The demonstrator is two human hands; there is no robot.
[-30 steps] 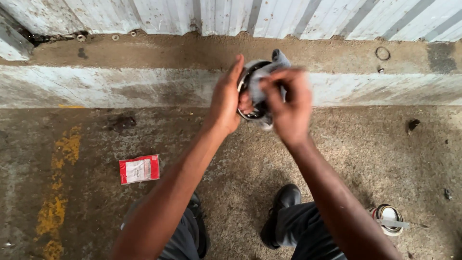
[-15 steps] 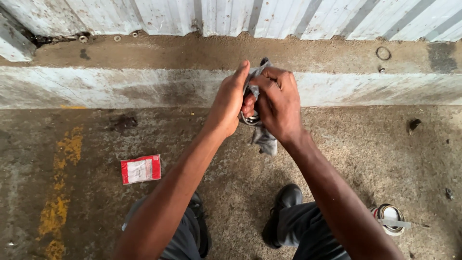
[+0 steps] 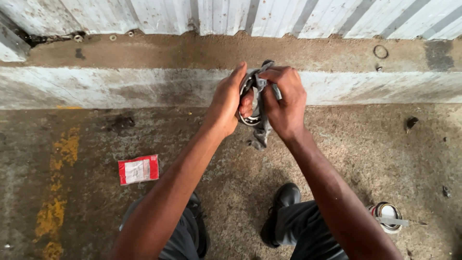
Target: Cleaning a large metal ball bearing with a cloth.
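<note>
A round metal bearing (image 3: 250, 103) is held up over the concrete floor (image 3: 337, 159), gripped at its edge by the left hand (image 3: 228, 101). A grey rag (image 3: 262, 125) is pressed on it by the clenched right hand (image 3: 286, 103). A red and white packet (image 3: 138, 169) is seen at 8 o'clock, and a small tin (image 3: 387, 216) at 4 o'clock.

Both forearms are bare, no sleeves, no watch, no gloves on the left hand (image 3: 226, 103) or the right hand (image 3: 285, 103). Lower down, dark grey trousers (image 3: 308, 228) cover both legs, creased at the knees. On the feet, black shoes (image 3: 281, 204), rounded at the toe, with a slight shine on the leather.
</note>
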